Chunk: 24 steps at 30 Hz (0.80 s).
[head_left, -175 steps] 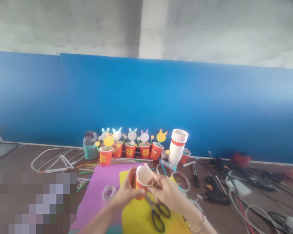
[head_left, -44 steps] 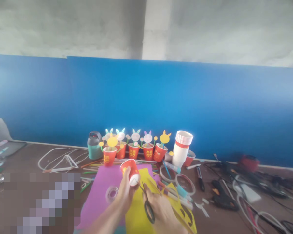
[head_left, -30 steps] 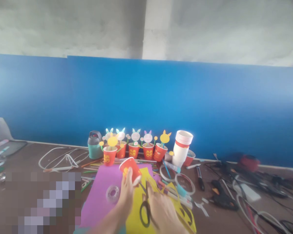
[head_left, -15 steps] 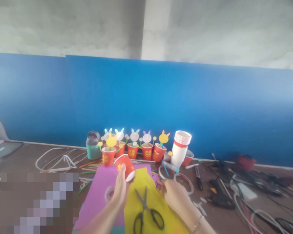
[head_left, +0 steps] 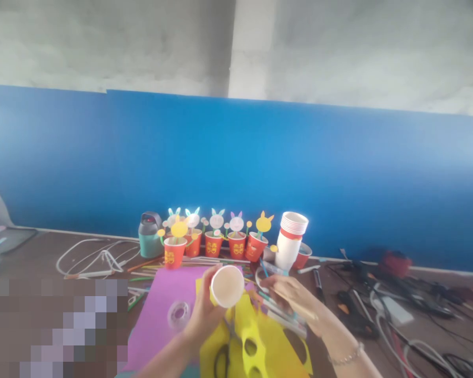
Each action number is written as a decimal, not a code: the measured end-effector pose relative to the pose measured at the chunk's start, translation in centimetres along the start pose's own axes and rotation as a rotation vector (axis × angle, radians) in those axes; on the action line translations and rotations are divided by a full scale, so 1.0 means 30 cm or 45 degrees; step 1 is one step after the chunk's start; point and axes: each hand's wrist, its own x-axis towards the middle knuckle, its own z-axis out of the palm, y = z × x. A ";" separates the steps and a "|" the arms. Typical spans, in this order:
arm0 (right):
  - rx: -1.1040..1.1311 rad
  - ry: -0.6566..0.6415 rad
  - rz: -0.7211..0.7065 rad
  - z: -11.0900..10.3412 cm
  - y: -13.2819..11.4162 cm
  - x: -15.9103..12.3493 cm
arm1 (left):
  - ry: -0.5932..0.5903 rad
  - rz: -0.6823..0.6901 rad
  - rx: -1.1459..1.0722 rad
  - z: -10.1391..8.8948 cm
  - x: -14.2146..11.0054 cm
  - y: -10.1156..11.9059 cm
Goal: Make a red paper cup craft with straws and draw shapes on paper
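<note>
My left hand point(head_left: 205, 310) is closed round a red paper cup point(head_left: 227, 286), whose open mouth is turned toward me and shows its pale inside. To the cup's right, my right hand point(head_left: 294, 295) is raised over the markers with its fingers closed on a thin pale stick point(head_left: 299, 306). Black-handled scissors point(head_left: 222, 359) lie on the yellow paper point(head_left: 215, 336), partly covered by a yellow sheet with cut-out holes point(head_left: 256, 338). A clear tape roll point(head_left: 178, 313) rests on the purple paper point(head_left: 150, 336) left of my left hand.
Along the blue panel stand several red cups point(head_left: 213, 244) with paper animal figures. A stack of white cups point(head_left: 288, 247) and a teal bottle point(head_left: 150, 242) flank them. Cables point(head_left: 413, 341) and a black glue gun point(head_left: 350, 315) lie at right. Straws point(head_left: 142, 275) lie behind the papers.
The scissors were released onto the yellow paper. My right hand moved right and now has a stick. The cup was turned from tilted sideways to mouth toward me. A holed yellow sheet now overlaps the scissors.
</note>
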 end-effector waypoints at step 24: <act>-0.005 0.063 -0.316 0.171 -0.138 -0.047 | -0.020 -0.019 0.023 0.023 -0.022 0.000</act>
